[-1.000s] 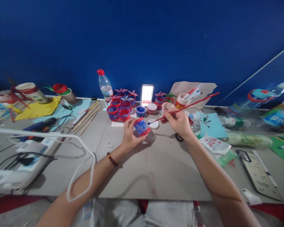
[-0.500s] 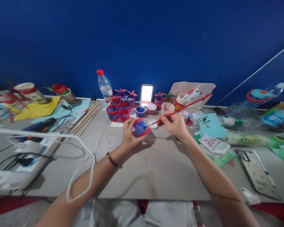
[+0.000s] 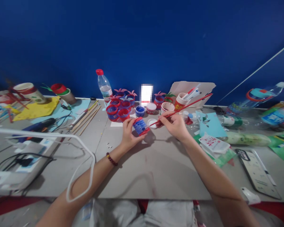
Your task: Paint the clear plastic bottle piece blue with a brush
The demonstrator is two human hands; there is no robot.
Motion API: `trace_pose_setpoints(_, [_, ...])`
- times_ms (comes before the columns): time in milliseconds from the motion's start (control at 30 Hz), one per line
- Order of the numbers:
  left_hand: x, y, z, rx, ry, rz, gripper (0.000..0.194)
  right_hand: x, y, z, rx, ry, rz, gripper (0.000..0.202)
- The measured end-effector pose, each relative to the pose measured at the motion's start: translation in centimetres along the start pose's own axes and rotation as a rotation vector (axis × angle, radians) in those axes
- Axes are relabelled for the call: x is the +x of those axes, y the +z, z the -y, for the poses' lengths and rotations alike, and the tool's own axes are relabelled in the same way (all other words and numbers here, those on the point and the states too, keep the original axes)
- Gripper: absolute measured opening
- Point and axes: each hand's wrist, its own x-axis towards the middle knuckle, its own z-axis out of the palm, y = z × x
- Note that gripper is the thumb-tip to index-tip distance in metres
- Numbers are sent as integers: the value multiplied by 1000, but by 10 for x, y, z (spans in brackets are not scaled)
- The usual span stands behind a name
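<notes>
Above the table [image 3: 170, 179], my left hand [image 3: 129, 136] pinches a red-rimmed cup [image 3: 139, 126], its visible wall largely blue but streaky, its far side unseen, while my right hand [image 3: 176, 126], fingers bunched, pinches a brush [image 3: 196, 101] against that blue.

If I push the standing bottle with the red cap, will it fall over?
The bottle might tip if pushed up high, since it stands tall and narrow. Its clear sides look like thin plastic, so they'd probably squash a little. Once down, its round body could roll.
</notes>
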Motion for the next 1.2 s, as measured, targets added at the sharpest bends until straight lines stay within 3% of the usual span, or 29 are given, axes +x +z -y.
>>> trace_pose_setpoints(300, [-2, 0, 1, -1, -3, -7, 78, 1, 0, 8, -184, -62, -35, 42])
trace_pose_setpoints(633, [0, 0, 1, -12, 10, -34, 75, 8, -13, 2, -13, -18, -83, 48])
trace_pose_setpoints(767, [0, 0, 0, -10, -14, -11, 77, 7, -15, 5, 158, 66, 53, 44])
trace_pose_setpoints(900, [0, 0, 0, -28, -12, -15, 76, 7, -17, 7, 169, 129, 177, 41])
trace_pose_setpoints(1200, [1, 0, 0, -41, 1, -22, 76, 12, -15, -1, 174, 185, 221, 47])
